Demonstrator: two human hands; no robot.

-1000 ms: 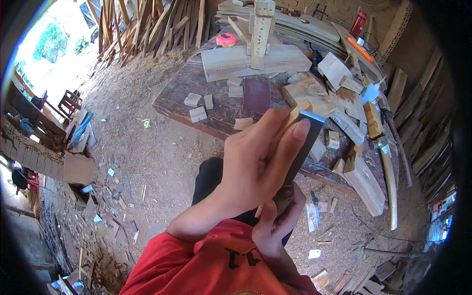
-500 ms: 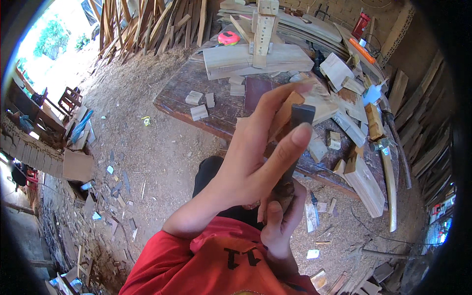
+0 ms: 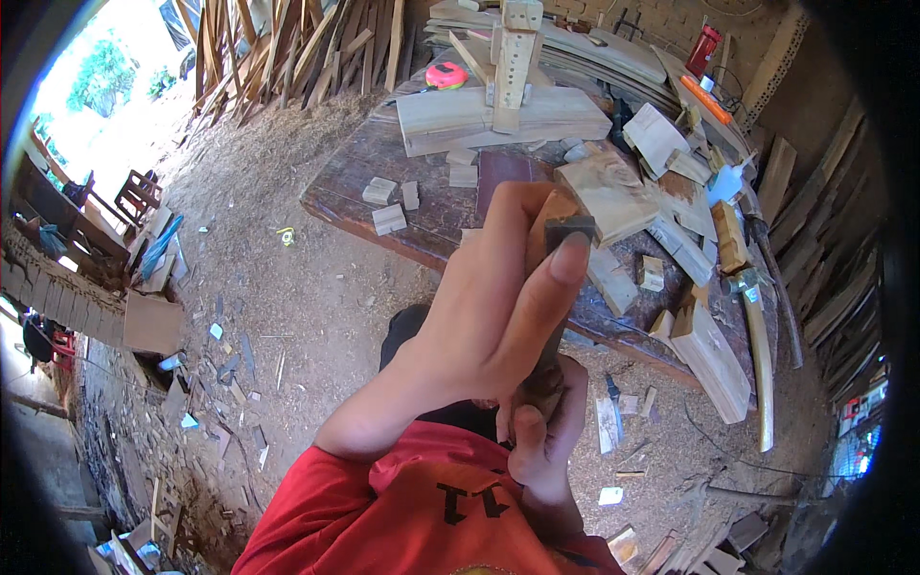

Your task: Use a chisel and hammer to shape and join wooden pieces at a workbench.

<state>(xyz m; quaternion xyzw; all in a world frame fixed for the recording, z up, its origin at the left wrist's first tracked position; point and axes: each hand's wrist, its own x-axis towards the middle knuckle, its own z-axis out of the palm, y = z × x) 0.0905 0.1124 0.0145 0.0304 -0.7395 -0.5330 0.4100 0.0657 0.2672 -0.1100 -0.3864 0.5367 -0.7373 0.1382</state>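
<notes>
I hold a dark, narrow wooden bar (image 3: 569,230) upright, close to the camera. My left hand (image 3: 498,307) wraps its upper part, thumb and fingertips pinching the squared top end. Below it, my right hand (image 3: 548,433) grips the bar's lower end (image 3: 542,376), just above my red shirt (image 3: 422,498). Most of the bar's length is hidden behind my left fingers. Beyond my hands stands a dark wooden workbench (image 3: 345,196).
The bench carries pale wood blocks (image 3: 388,218), a stacked plank assembly (image 3: 503,110), a pink tape measure (image 3: 446,75) and offcuts. Planks lean along the back and right walls. A long curved wooden piece (image 3: 762,355) hangs off the right. Sawdust and scraps (image 3: 230,355) cover the dirt floor.
The bar has tipped from slanting to the right to nearly upright and closer to the camera. My left fingers have slid up and closed over its top end.
</notes>
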